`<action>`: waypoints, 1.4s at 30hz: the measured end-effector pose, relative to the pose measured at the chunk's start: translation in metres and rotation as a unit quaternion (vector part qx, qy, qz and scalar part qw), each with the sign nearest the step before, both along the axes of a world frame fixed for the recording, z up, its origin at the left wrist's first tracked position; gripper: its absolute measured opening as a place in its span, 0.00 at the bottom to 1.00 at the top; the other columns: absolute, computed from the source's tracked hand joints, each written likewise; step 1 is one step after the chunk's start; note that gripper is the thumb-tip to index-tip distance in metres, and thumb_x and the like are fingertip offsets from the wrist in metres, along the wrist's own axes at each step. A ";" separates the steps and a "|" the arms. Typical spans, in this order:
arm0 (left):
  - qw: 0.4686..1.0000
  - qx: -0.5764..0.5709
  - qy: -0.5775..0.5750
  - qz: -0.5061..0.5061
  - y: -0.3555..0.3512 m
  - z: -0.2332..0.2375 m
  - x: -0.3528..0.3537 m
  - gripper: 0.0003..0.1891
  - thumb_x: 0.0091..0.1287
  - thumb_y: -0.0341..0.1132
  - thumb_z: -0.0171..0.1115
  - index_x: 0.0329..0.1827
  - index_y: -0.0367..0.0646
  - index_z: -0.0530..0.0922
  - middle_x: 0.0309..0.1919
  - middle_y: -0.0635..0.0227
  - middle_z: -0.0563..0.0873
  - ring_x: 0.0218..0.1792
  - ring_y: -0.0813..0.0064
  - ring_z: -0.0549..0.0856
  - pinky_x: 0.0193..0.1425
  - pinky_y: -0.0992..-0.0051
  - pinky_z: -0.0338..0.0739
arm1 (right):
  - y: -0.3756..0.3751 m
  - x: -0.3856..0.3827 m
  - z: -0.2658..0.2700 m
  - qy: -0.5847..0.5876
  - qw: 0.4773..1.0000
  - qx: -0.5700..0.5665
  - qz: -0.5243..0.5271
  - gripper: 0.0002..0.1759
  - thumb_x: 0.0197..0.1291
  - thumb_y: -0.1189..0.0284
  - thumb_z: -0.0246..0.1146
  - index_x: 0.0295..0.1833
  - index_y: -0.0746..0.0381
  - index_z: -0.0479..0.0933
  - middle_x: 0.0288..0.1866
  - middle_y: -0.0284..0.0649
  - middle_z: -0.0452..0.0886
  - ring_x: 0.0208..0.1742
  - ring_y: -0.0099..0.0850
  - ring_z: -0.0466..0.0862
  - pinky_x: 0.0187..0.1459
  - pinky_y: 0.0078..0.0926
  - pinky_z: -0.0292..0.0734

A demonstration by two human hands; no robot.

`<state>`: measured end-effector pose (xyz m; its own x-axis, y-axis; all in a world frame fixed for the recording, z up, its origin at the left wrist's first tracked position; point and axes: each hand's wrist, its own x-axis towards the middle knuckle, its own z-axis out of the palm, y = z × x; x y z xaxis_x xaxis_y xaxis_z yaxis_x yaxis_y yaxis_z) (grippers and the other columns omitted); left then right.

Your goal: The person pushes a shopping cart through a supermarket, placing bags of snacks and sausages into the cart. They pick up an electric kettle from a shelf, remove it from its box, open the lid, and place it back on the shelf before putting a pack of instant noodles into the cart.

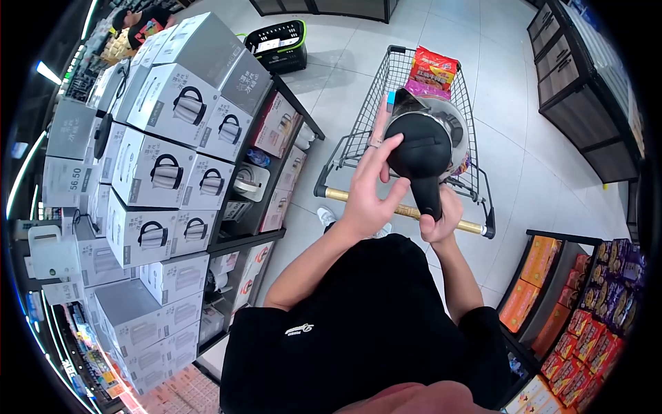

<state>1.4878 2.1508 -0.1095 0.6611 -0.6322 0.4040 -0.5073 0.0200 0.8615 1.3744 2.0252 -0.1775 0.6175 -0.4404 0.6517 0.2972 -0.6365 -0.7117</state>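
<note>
Over the shopping cart (358,124) I hold an electric kettle (416,145), with its black lid and black handle toward me. A shiny spout and a small blue patch show at its far left. My right hand (446,215) is wrapped round the handle. Against the left side of the lid rests my left hand (372,186), fingers stretched and spread, thumb apart from the others. Below the kettle, the cart carries a red snack packet (434,70) and a purple packet (426,90). Part of the cart's load is hidden behind the kettle.
Stacked kettle boxes (165,165) rise on my left beside a dark shelf (241,241). A black basket (284,62) stands on the floor ahead. At lower right is a rack of red packets (579,345). Dark cabinets (586,103) line the right; another person (148,24) is far left.
</note>
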 end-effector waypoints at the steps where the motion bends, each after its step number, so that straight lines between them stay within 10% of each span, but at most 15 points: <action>1: 1.000 0.014 0.022 0.000 0.002 0.002 0.002 0.31 0.60 0.27 0.65 0.70 0.38 0.69 0.31 0.71 0.68 0.32 0.77 0.68 0.41 0.78 0.66 | 0.001 0.002 -0.001 -0.009 1.000 -0.002 0.002 0.35 0.64 0.42 0.55 0.28 0.68 0.71 0.20 0.41 0.66 0.19 0.37 0.68 0.23 0.34 0.61; 6: 0.997 0.014 0.075 0.014 0.015 -0.010 0.012 0.34 0.64 0.26 0.62 0.75 0.36 0.63 0.32 0.73 0.70 0.35 0.82 0.71 0.46 0.80 0.68 | 0.007 0.005 0.004 0.017 0.999 0.018 0.029 0.31 0.59 0.45 0.63 0.30 0.67 0.74 0.20 0.39 0.70 0.19 0.36 0.71 0.25 0.31 0.64; 12: 0.986 -0.064 0.152 0.005 0.029 -0.041 0.020 0.31 0.70 0.25 0.57 0.75 0.36 0.57 0.34 0.73 0.74 0.38 0.83 0.74 0.51 0.79 0.70 | -0.003 0.003 0.001 0.100 0.897 0.418 0.103 0.16 0.51 0.66 0.72 0.36 0.64 0.75 0.26 0.30 0.73 0.24 0.18 0.71 0.27 0.19 0.65; 16: 0.978 0.003 0.204 0.036 0.055 -0.084 0.027 0.27 0.69 0.27 0.59 0.70 0.38 0.64 0.35 0.71 0.75 0.38 0.78 0.75 0.50 0.75 0.71 | -0.033 0.005 0.011 -0.026 0.859 0.487 0.158 0.08 0.52 0.79 0.66 0.34 0.66 0.72 0.19 0.32 0.69 0.17 0.19 0.66 0.22 0.20 0.60; 18: 0.964 0.256 -0.030 0.061 0.066 -0.108 0.037 0.26 0.63 0.29 0.64 0.65 0.37 0.69 0.38 0.65 0.78 0.43 0.65 0.78 0.55 0.67 0.72 | -0.062 0.013 0.011 -0.012 0.846 0.522 0.111 0.05 0.53 0.82 0.62 0.32 0.66 0.71 0.16 0.30 0.66 0.15 0.19 0.63 0.21 0.21 0.58; 22: 0.938 0.287 -0.185 0.061 0.088 -0.175 0.034 0.20 0.61 0.41 0.67 0.54 0.41 0.79 0.44 0.62 0.81 0.52 0.60 0.77 0.62 0.59 0.65 | -0.077 0.010 0.044 0.084 0.935 0.323 -0.117 0.09 0.52 0.85 0.61 0.37 0.65 0.71 0.22 0.29 0.70 0.17 0.16 0.63 0.21 0.16 0.55; 26: 0.944 0.293 -0.146 0.042 0.089 -0.166 0.030 0.14 0.63 0.42 0.64 0.45 0.44 0.83 0.41 0.67 0.83 0.51 0.64 0.78 0.64 0.62 0.63 | -0.110 -0.009 0.061 -0.103 0.948 0.300 0.017 0.10 0.51 0.88 0.59 0.32 0.62 0.70 0.21 0.29 0.66 0.18 0.16 0.61 0.21 0.16 0.55; 29: 0.942 0.298 -0.149 0.027 0.089 -0.168 0.030 0.11 0.64 0.42 0.63 0.40 0.45 0.84 0.37 0.67 0.83 0.49 0.64 0.78 0.63 0.62 0.63 | -0.096 0.027 0.049 -0.009 0.937 0.315 -0.148 0.11 0.51 0.90 0.59 0.31 0.62 0.70 0.20 0.26 0.63 0.17 0.16 0.60 0.20 0.17 0.53; 34: 0.952 0.282 -0.119 0.020 0.092 -0.166 0.034 0.09 0.63 0.41 0.63 0.35 0.46 0.84 0.35 0.67 0.83 0.47 0.64 0.78 0.63 0.61 0.64 | -0.088 0.036 0.055 -0.067 0.932 0.353 -0.042 0.08 0.50 0.89 0.59 0.32 0.66 0.72 0.17 0.29 0.66 0.14 0.17 0.62 0.18 0.16 0.52; 42: 0.953 0.277 -0.125 0.006 0.101 -0.175 0.033 0.08 0.60 0.41 0.63 0.36 0.49 0.83 0.34 0.69 0.82 0.46 0.66 0.78 0.59 0.62 0.66 | -0.092 0.064 0.010 0.163 0.930 0.314 -0.103 0.08 0.54 0.77 0.68 0.32 0.61 0.74 0.18 0.27 0.69 0.16 0.16 0.64 0.19 0.17 0.52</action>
